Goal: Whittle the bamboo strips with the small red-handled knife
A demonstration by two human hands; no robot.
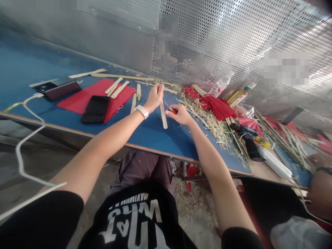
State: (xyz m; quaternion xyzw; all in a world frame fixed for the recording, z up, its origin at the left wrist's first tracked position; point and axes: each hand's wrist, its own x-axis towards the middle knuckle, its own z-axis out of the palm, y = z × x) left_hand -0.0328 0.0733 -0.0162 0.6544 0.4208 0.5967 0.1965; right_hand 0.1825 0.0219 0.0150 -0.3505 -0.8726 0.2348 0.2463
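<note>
My left hand, with a white band on the wrist, grips the upper end of a flat pale bamboo strip. The strip slants down toward me, its lower end near the blue tabletop. My right hand is closed around a small knife with a red handle. Its blade points up and left, close to the strip; whether it touches cannot be made out. Left of my left hand lie short bamboo pieces. More strips rest on a red sheet.
A black phone and a phone on a stand lie to the left, with a white cable. Shavings, red folded fans, bottles and a power drill crowd the right. Another person's arm shows at far right.
</note>
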